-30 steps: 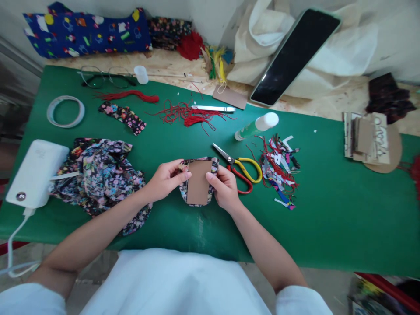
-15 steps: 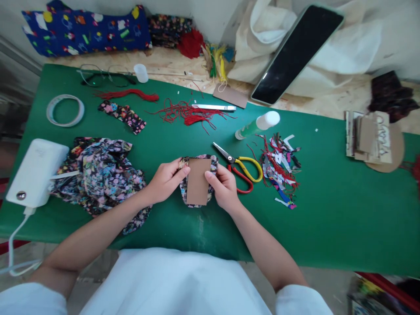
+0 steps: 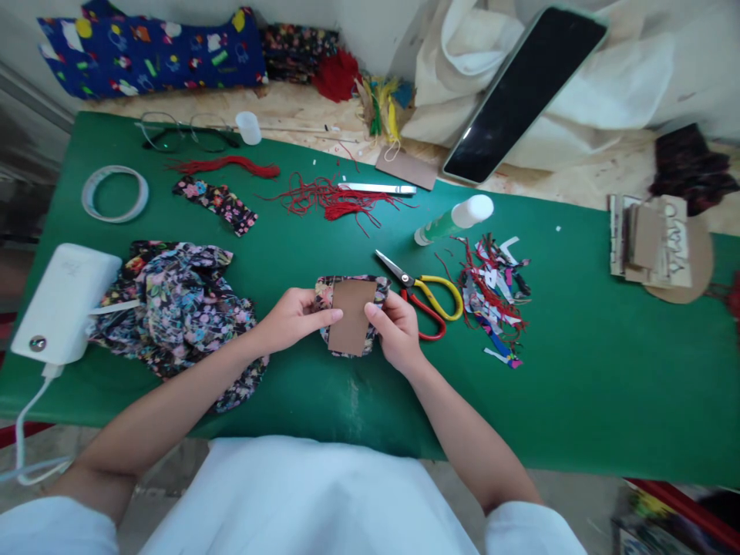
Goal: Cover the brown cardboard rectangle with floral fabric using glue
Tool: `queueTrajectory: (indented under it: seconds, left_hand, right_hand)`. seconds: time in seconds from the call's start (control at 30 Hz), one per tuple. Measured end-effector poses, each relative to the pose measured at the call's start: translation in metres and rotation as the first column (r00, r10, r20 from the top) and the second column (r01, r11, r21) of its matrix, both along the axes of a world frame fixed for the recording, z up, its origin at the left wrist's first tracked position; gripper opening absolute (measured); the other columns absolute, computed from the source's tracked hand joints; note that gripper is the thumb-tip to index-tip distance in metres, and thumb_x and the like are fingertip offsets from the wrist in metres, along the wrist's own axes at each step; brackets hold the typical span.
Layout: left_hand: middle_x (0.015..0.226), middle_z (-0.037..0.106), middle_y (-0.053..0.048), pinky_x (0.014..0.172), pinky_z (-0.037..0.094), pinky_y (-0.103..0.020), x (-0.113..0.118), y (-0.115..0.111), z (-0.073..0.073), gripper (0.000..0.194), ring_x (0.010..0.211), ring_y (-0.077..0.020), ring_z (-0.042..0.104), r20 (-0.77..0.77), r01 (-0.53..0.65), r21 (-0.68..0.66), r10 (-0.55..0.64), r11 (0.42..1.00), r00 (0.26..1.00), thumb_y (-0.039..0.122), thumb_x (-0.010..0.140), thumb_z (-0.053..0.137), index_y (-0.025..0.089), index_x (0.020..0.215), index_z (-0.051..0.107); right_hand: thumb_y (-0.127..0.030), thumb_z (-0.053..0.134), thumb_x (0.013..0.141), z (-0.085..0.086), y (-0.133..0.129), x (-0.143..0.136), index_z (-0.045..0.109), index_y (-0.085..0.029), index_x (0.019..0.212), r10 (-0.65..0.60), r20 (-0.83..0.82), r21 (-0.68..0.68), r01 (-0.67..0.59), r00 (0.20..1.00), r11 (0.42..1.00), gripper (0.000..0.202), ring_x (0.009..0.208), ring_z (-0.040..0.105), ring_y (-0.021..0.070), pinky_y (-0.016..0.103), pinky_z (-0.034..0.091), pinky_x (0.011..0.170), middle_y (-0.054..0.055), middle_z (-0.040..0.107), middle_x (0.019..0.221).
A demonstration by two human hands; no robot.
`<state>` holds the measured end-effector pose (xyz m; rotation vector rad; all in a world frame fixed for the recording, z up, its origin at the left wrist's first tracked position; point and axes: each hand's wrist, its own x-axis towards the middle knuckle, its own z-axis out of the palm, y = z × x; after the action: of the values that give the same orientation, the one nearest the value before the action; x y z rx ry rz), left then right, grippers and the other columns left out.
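Note:
A brown cardboard rectangle (image 3: 350,327) lies on a piece of dark floral fabric (image 3: 324,294), which shows around its edges. My left hand (image 3: 296,317) pinches the left side, thumb on the cardboard and fingers behind the cloth. On the right side my right hand (image 3: 396,327) grips both layers, its thumb pressing the cardboard's edge. Scissors (image 3: 425,297) with one yellow and one red handle lie just right of that hand, blades slightly apart. Left of my left hand is a crumpled heap of floral fabric (image 3: 185,308).
A glue stick (image 3: 454,221), cloth and thread scraps (image 3: 494,293) and red threads (image 3: 335,199) are beyond my hands. At left are a white power bank (image 3: 66,304) and a tape roll (image 3: 116,194). A phone (image 3: 526,92) leans at the back; cardboard pieces (image 3: 650,240) stand right.
The cardboard and fabric have tilted a little, their lower edge now higher. My left thumb has slid further right over the cardboard. Everything else on the table stays put.

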<state>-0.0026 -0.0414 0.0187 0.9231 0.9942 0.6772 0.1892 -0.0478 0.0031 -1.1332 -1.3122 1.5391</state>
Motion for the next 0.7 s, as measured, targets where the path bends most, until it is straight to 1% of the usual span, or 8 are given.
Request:
queueTrajectory:
  seconds: [0.1, 0.17, 0.2, 0.27, 0.33, 0.47, 0.57, 0.7]
  left_hand:
    - [0.077, 0.073, -0.006, 0.075, 0.057, -0.034, 0.0, 0.001, -0.001, 0.043, 0.075, -0.0199, 0.068, -0.001, 0.01, -0.047, -0.01, 0.999, 1.0, 0.055, 0.067, 0.081, 0.013, 0.075, 0.071]
    - [0.075, 0.072, -0.006, 0.071, 0.056, -0.032, -0.001, 0.0, -0.004, 0.043, 0.07, -0.0187, 0.067, -0.02, 0.022, -0.051, -0.023, 0.998, 1.0, 0.054, 0.067, 0.081, 0.013, 0.074, 0.071]
    - [0.074, 0.072, -0.006, 0.069, 0.055, -0.031, -0.002, 0.0, -0.005, 0.043, 0.068, -0.0183, 0.066, -0.038, 0.026, -0.038, -0.028, 0.999, 0.999, 0.054, 0.067, 0.081, 0.013, 0.074, 0.071]
    - [0.073, 0.072, -0.006, 0.067, 0.054, -0.03, -0.003, -0.001, -0.006, 0.041, 0.068, -0.0187, 0.066, -0.09, 0.036, 0.016, -0.035, 0.999, 0.995, 0.052, 0.069, 0.08, 0.013, 0.075, 0.072]
    - [0.077, 0.073, -0.006, 0.068, 0.053, -0.03, -0.003, -0.001, -0.006, 0.038, 0.071, -0.0198, 0.067, -0.144, 0.061, 0.099, -0.046, 0.993, 0.988, 0.051, 0.073, 0.076, 0.013, 0.079, 0.073]
    - [0.087, 0.076, -0.007, 0.069, 0.051, -0.028, -0.005, -0.001, -0.001, 0.034, 0.079, -0.0217, 0.069, -0.228, 0.135, 0.232, -0.081, 0.963, 0.97, 0.047, 0.081, 0.068, 0.014, 0.087, 0.075]
    - [0.087, 0.077, -0.006, 0.066, 0.049, -0.026, -0.005, 0.0, 0.002, 0.035, 0.077, -0.0215, 0.068, -0.286, 0.155, 0.277, -0.073, 0.948, 0.956, 0.048, 0.081, 0.067, 0.015, 0.087, 0.076]
    - [0.077, 0.074, -0.005, 0.065, 0.048, -0.026, -0.005, -0.001, 0.0, 0.036, 0.071, -0.0194, 0.064, -0.328, 0.12, 0.284, -0.022, 0.951, 0.945, 0.05, 0.079, 0.068, 0.015, 0.087, 0.076]
  right_hand:
    - [-0.052, 0.055, 0.092, 0.003, 0.002, 0.004, 0.067, -0.018, 0.081, 0.095, 0.112, 0.163, -0.112, 0.989, 0.98, 0.038, 0.066, 0.057, 0.012, 0.024, 0.044, 0.062, 0.002, 0.064, 0.074]
    - [-0.05, 0.057, 0.091, 0.005, 0.003, 0.007, 0.064, -0.017, 0.07, 0.152, 0.15, 0.186, -0.179, 0.977, 0.966, 0.04, 0.06, 0.052, 0.0108, 0.024, 0.041, 0.059, 0.001, 0.06, 0.065]
    - [-0.05, 0.056, 0.092, 0.005, 0.003, 0.008, 0.064, -0.017, 0.068, 0.175, 0.164, 0.186, -0.204, 0.971, 0.961, 0.042, 0.059, 0.052, 0.0109, 0.024, 0.041, 0.059, 0.001, 0.059, 0.064]
    - [-0.052, 0.054, 0.093, 0.006, 0.003, 0.008, 0.065, -0.018, 0.068, 0.206, 0.183, 0.178, -0.239, 0.961, 0.955, 0.043, 0.061, 0.054, 0.0121, 0.025, 0.042, 0.061, 0.002, 0.06, 0.065]
    - [-0.053, 0.053, 0.093, 0.005, 0.004, 0.009, 0.065, -0.018, 0.068, 0.224, 0.188, 0.163, -0.255, 0.956, 0.953, 0.044, 0.062, 0.056, 0.0126, 0.025, 0.044, 0.062, 0.002, 0.061, 0.065]
    - [-0.055, 0.054, 0.092, 0.003, 0.006, 0.009, 0.064, -0.018, 0.065, 0.248, 0.17, 0.143, -0.273, 0.954, 0.951, 0.047, 0.059, 0.055, 0.0117, 0.024, 0.044, 0.059, 0.001, 0.061, 0.063]
    - [-0.056, 0.057, 0.09, 0.002, 0.008, 0.01, 0.065, -0.018, 0.065, 0.269, 0.15, 0.138, -0.29, 0.951, 0.947, 0.046, 0.058, 0.055, 0.0113, 0.023, 0.044, 0.057, 0.001, 0.062, 0.065]
    - [-0.054, 0.058, 0.089, 0.003, 0.011, 0.01, 0.066, -0.018, 0.065, 0.276, 0.144, 0.128, -0.295, 0.95, 0.947, 0.045, 0.057, 0.055, 0.0109, 0.023, 0.042, 0.056, 0.001, 0.061, 0.063]
